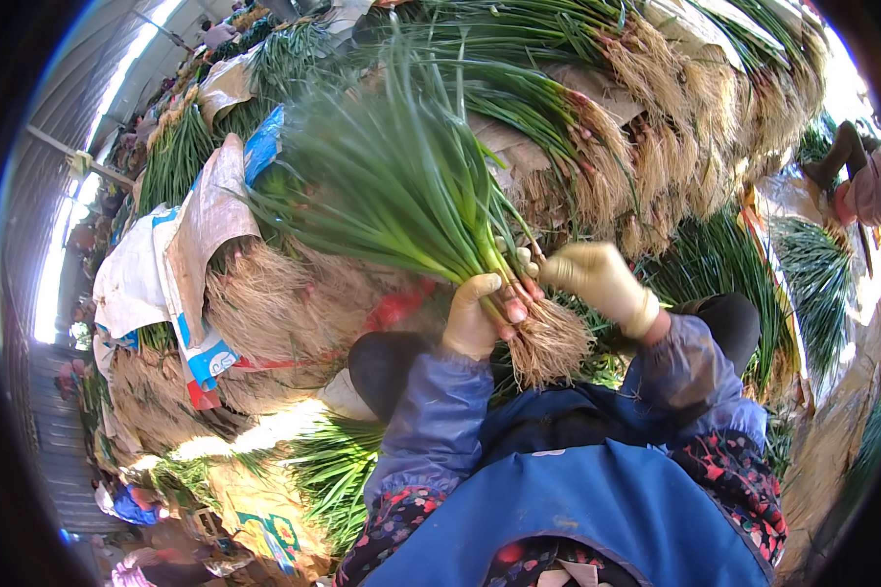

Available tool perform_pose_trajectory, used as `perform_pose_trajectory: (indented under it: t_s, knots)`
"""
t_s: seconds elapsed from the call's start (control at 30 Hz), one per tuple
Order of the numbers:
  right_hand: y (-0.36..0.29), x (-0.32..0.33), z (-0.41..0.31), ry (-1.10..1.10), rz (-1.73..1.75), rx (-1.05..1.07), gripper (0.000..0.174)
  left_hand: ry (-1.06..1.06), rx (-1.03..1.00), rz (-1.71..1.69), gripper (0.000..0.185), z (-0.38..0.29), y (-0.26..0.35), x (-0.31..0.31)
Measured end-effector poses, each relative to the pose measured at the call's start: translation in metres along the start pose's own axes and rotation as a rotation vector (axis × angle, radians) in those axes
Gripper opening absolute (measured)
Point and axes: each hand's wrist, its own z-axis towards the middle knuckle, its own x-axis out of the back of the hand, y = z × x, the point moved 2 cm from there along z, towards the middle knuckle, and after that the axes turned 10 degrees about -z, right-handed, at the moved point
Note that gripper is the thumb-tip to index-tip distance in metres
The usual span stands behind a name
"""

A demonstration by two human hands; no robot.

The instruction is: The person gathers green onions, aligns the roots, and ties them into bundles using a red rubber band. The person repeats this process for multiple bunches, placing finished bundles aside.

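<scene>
My left hand [476,312], in a pale rubber glove, grips a bunch of green onions [455,213] near the base. Its fingers wrap behind the stems and show on the far side. The long green leaves fan up and to the left, blurred towards their tips. Pinkish-white bulbs [515,309] and a tuft of pale roots [550,345] hang below the grip, towards my lap. Curled at the right side of the bunch is my gloved right hand [595,282], its fingertips beside a thin outer stalk [533,238]. Blur hides whether they pinch it.
Stacked green onions with long dry roots [675,125] rise ahead. Another rooty heap [264,293] lies left, partly under a woven sack [216,213]. Loose onions [338,469] lie near my left side, and more [719,271] beyond my right knee [734,330]. Another person's arm [877,187] shows far right.
</scene>
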Motion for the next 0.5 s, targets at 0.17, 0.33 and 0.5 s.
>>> perform_pose_trajectory:
  t_s: [0.17,0.33,0.5]
  knots:
    - [-0.004,-0.017,0.046,-0.213,0.293,0.087,0.05,0.009,0.097,0.194,0.051,-0.006,-0.003,0.009]
    - [0.001,-0.041,0.059,-0.127,1.046,-0.228,0.027,0.005,-0.024,-0.102,0.06,-0.011,-0.007,0.014]
    - [-0.009,-0.037,0.022,0.04,1.174,-0.088,0.018,0.089,-0.049,-0.09,0.056,-0.011,-0.005,0.014]
